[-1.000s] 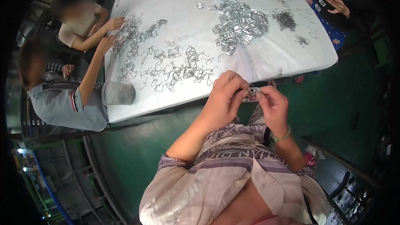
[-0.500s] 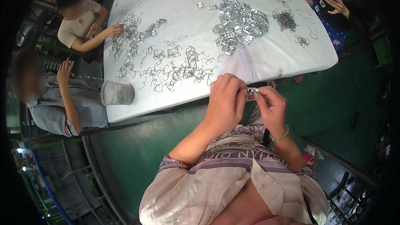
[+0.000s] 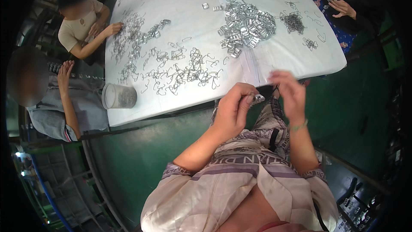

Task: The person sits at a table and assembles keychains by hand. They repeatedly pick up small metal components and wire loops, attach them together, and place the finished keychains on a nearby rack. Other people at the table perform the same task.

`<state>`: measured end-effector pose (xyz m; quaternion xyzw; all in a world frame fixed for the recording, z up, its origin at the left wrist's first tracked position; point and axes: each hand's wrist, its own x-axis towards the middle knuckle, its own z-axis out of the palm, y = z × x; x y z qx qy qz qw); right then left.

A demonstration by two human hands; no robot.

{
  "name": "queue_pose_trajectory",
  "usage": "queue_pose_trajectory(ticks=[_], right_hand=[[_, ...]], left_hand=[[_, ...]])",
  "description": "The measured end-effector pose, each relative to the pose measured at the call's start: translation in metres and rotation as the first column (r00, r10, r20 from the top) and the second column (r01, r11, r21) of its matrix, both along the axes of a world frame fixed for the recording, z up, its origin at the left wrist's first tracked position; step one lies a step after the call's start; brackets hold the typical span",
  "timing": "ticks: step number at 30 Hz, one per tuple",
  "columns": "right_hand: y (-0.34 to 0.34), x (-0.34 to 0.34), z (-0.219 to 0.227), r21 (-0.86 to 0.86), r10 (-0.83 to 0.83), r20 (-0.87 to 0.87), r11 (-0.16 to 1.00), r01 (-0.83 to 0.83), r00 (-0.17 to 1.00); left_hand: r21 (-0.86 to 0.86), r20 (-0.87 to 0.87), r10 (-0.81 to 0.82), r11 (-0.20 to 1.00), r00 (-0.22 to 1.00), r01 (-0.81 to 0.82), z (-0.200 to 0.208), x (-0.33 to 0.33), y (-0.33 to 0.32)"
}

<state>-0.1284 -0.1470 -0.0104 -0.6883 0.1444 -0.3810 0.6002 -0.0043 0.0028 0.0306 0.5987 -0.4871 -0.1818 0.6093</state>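
Observation:
My left hand [image 3: 234, 109] is closed in a pinch on a small shiny metal buckle [image 3: 259, 98], just in front of the table's near edge. My right hand [image 3: 290, 96] is raised to the right of the buckle, apart from it. Motion smears its fingers, so whether they hold anything does not show. On the white-covered table [image 3: 195, 21] beyond lies a heap of similar silver buckles [image 3: 246, 26]. Closer to my left hand, bent wire hooks [image 3: 195, 71] are spread in a loose tangle.
A translucent plastic tub [image 3: 119, 96] with small metal parts stands at the near left corner. More wire hooks [image 3: 293, 21] lie at the right. Two people [image 3: 81, 21] work along the left side; another person's hands [image 3: 337, 2] are at the far right.
My right hand has let go of the buckle and moved up and to the right. My left hand still pinches the buckle in nearly the same place.

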Motion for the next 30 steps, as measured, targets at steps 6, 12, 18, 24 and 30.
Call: queue_pose_trajectory(ticks=[6,12,18,24,30], right_hand=[[-0.076,0.054,-0.041,-0.380,-0.225,-0.333,0.921,0.088,0.916],[-0.084,0.119,-0.075,-0.739,-0.471,-0.357,0.671,0.065,0.807],[-0.091,0.128,-0.089,-0.833,-0.559,-0.380,0.552,-0.011,0.737],[-0.086,0.117,-0.070,-0.820,-0.576,-0.413,0.572,-0.013,0.705],[-0.091,0.101,-0.057,-0.386,-0.415,-0.548,0.896,0.221,0.726]], left_hand=[[0.023,-0.030,0.010,1.000,0.999,-0.009,0.016,-0.001,0.006],[-0.004,0.026,0.044,0.999,0.999,-0.044,0.025,-0.001,0.013],[-0.039,-0.024,0.076,0.996,0.997,-0.077,0.021,0.001,0.015],[-0.060,-0.045,0.082,0.995,0.996,-0.085,0.015,-0.001,0.011],[-0.031,-0.034,0.102,0.994,0.994,-0.103,0.015,0.001,0.014]])
